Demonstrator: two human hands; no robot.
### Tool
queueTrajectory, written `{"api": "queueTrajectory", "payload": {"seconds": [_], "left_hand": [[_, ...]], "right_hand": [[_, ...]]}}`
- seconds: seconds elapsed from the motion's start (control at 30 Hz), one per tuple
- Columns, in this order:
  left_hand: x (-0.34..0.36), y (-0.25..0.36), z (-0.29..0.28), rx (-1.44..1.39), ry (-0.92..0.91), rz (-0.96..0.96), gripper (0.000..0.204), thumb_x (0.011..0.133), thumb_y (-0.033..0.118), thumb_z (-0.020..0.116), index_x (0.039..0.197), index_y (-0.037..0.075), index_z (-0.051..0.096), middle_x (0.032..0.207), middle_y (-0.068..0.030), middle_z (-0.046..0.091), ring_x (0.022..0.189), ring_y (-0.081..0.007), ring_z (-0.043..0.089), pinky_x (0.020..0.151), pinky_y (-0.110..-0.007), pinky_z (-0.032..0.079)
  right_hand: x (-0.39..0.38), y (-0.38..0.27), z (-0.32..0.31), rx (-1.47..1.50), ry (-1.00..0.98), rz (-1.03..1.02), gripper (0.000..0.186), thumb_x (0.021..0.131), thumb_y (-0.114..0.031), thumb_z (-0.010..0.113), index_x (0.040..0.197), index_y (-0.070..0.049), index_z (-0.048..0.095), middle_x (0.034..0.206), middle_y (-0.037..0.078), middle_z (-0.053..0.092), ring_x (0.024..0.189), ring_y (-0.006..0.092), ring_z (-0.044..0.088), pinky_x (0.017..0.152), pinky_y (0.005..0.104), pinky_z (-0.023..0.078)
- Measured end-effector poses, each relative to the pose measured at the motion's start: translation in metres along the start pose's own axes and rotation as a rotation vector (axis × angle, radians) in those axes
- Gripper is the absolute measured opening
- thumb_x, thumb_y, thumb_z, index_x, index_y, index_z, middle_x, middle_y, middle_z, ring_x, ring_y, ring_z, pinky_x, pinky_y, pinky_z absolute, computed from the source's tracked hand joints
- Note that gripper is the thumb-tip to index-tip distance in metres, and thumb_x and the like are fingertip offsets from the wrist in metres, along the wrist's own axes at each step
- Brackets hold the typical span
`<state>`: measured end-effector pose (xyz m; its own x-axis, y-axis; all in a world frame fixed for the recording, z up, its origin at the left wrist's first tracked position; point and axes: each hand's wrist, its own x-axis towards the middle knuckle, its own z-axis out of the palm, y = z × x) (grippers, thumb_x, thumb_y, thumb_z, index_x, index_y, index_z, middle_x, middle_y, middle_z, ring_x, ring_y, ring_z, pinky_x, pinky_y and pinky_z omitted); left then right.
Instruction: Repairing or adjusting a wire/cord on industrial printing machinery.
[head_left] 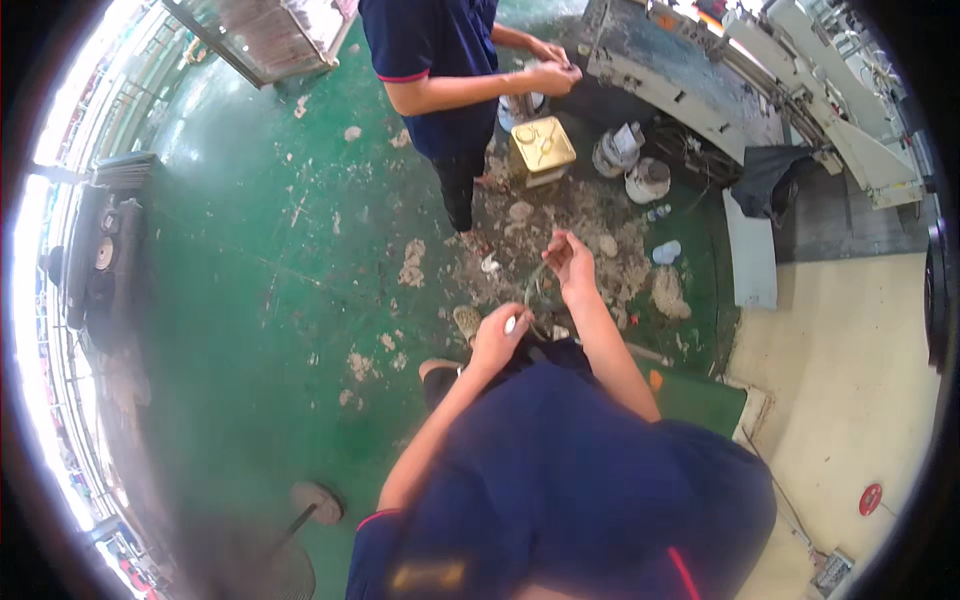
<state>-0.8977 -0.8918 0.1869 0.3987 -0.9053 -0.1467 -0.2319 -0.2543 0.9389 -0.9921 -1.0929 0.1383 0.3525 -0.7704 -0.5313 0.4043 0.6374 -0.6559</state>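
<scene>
My left hand is closed in front of my body, and a small white object shows between its thumb and fingers. I cannot make out what kind of thing that is. Further forward and to the right, my right hand is raised with its fingers curled inward. A thin, pale greenish strip runs in a loop between the two hands. Its upper end meets the fingers of my right hand, and its lower end passes close to my left hand.
A person in a dark shirt stands ahead, hands together. Near them are a yellow square container lid and whitish tubs. Machinery stands at the right. Worn green floor spreads left; a round-based stand is at lower left.
</scene>
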Motion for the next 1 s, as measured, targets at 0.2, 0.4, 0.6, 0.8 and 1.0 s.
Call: {"api": "queueTrajectory", "payload": {"seconds": [0.2, 0.4, 0.6, 0.8, 1.0], "left_hand": [[0.007, 0.005, 0.001, 0.005, -0.074, 0.002, 0.022, 0.099, 0.023, 0.066, 0.103, 0.002, 0.068, 0.094, -0.018, 0.068, 0.09, -0.0355, 0.068, 0.08, -0.041, 0.052], [0.006, 0.007, 0.007, 0.075, -0.164, 0.043, 0.024, 0.099, 0.025, 0.065, 0.104, 0.002, 0.069, 0.094, -0.0197, 0.069, 0.089, -0.0391, 0.067, 0.08, -0.044, 0.052], [0.013, 0.017, 0.011, 0.105, -0.217, 0.065, 0.024, 0.099, 0.025, 0.065, 0.103, 0.002, 0.067, 0.096, -0.0203, 0.069, 0.091, -0.0403, 0.067, 0.081, -0.045, 0.052], [0.015, 0.009, 0.012, 0.078, -0.184, 0.065, 0.025, 0.098, 0.026, 0.065, 0.098, 0.002, 0.064, 0.091, -0.0203, 0.067, 0.089, -0.0426, 0.066, 0.078, -0.049, 0.05], [0.03, 0.015, 0.01, 0.1, -0.315, 0.008, 0.027, 0.101, 0.029, 0.06, 0.098, 0.003, 0.064, 0.091, -0.0213, 0.068, 0.092, -0.0433, 0.067, 0.079, -0.051, 0.051]], "right_hand": [[0.0, 0.004, -0.013, -0.064, -0.016, 0.123, 0.031, 0.109, -0.032, 0.049, 0.113, -0.006, 0.066, 0.087, 0.006, 0.07, 0.08, 0.0208, 0.069, 0.074, 0.0337, 0.055], [0.0, 0.0, -0.013, -0.052, -0.051, 0.125, 0.033, 0.11, -0.034, 0.047, 0.115, -0.007, 0.066, 0.085, 0.006, 0.069, 0.075, 0.0203, 0.067, 0.07, 0.0323, 0.053], [0.002, -0.009, -0.021, -0.044, -0.027, 0.085, 0.033, 0.11, -0.034, 0.047, 0.114, -0.006, 0.064, 0.079, 0.007, 0.066, 0.071, 0.022, 0.065, 0.069, 0.0353, 0.054], [-0.004, -0.018, -0.003, -0.155, -0.051, 0.059, 0.036, 0.11, -0.037, 0.046, 0.114, -0.006, 0.064, 0.078, 0.007, 0.065, 0.072, 0.0224, 0.066, 0.069, 0.0358, 0.054], [0.006, -0.027, -0.014, -0.188, -0.098, 0.018, 0.038, 0.111, -0.038, 0.043, 0.116, -0.007, 0.064, 0.078, 0.007, 0.066, 0.07, 0.0216, 0.066, 0.07, 0.0359, 0.054]]}}
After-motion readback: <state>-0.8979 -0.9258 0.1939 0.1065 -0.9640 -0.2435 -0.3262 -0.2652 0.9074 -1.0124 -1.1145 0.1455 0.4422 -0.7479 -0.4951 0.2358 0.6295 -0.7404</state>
